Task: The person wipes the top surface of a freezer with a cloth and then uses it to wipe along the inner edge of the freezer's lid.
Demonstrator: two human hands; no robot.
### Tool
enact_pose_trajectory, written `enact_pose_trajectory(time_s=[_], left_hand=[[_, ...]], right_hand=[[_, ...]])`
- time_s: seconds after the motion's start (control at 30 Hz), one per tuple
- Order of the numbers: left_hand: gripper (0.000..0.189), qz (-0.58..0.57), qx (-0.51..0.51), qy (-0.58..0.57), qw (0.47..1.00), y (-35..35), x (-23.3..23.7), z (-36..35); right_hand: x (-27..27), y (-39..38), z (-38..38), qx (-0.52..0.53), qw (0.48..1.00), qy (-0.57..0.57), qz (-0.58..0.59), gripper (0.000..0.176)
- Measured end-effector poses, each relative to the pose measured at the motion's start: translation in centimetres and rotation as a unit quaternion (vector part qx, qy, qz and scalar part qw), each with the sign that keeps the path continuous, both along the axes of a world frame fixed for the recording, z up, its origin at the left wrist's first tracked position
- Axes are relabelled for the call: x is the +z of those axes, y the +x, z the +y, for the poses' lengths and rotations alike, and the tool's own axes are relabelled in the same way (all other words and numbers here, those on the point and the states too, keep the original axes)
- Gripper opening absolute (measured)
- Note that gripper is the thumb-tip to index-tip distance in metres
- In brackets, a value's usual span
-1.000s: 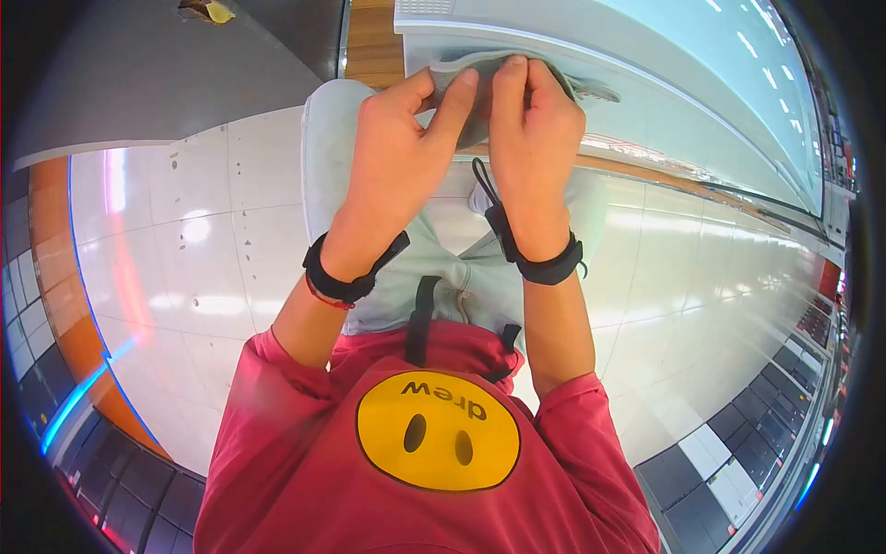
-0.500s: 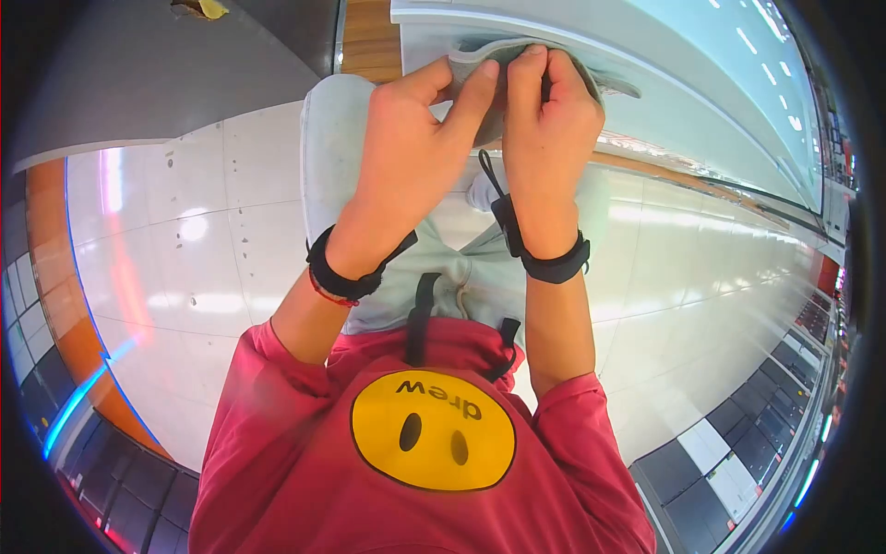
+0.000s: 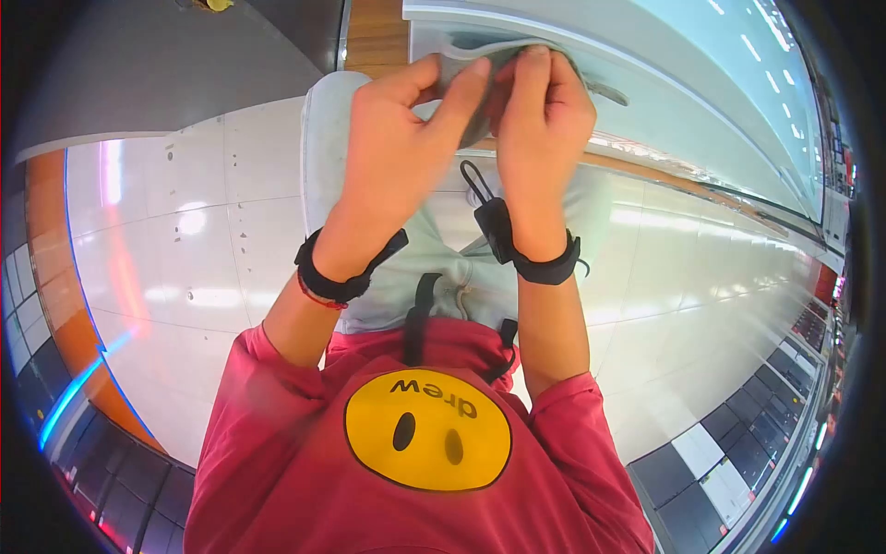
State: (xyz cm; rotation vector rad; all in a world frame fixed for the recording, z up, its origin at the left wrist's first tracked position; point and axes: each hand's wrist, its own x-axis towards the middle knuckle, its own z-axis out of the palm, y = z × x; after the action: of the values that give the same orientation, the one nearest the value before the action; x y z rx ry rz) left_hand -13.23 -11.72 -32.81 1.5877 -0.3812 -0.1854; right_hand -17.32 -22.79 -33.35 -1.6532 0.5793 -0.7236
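Observation:
A piece of grey cloth [image 3: 477,127], folded or bunched with a pale edge along its top, is held up in front of my knees. My left hand [image 3: 392,152] pinches its left side between thumb and fingers. On the other side my right hand [image 3: 544,120] grips the upper edge, fingertips pressed together. Part of the cloth is hidden behind my fingers, and a thin grey flap sticks out to the right of my right hand. Both wrists wear black straps, and a black loop stands off the right one.
A white cabinet or counter [image 3: 683,78] with a glossy top lies just beyond my hands to the right. A dark grey surface [image 3: 185,83] with a yellow item [image 3: 215,5] is at upper left. Pale tiles [image 3: 203,249] cover the floor. Rows of dark boxes [image 3: 738,415] stand at lower right.
Both hands have shifted slightly left, still holding the grey cloth. The cloth's middle has folded in more, and the black loop at my right wrist has swung left.

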Motion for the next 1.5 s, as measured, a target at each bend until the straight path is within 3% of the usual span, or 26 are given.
enact_pose_trajectory(time_s=[0.3, 0.5, 0.63, 0.87, 1.5], left_hand=[[0.029, 0.007, 0.006, 0.008, 1.0, 1.3, -1.0, 1.7], [0.032, 0.036, -0.011, -0.012, 0.999, 0.4, -0.1, 0.9], [0.034, -0.025, -0.028, -0.011, 0.999, 0.4, -1.4, 0.1], [0.033, 0.001, 0.014, 0.011, 1.0, 1.0, -1.5, 1.5], [0.032, 0.029, 0.024, -0.013, 0.999, 0.5, -0.8, 0.5]], right_hand=[[-0.1, 0.7, 1.3, 0.066, 0.997, 0.021, -0.032, 0.035], [-0.1, 0.1, 0.3, 0.029, 1.0, -0.001, -0.009, 0.036], [0.0, -0.3, -0.3, 0.017, 1.0, 0.01, -0.004, 0.038], [0.3, 0.4, 0.6, 0.088, 0.996, 0.015, -0.013, 0.036], [1.1, 0.1, 0.3, 0.084, 0.996, 0.009, 0.021, 0.037]])
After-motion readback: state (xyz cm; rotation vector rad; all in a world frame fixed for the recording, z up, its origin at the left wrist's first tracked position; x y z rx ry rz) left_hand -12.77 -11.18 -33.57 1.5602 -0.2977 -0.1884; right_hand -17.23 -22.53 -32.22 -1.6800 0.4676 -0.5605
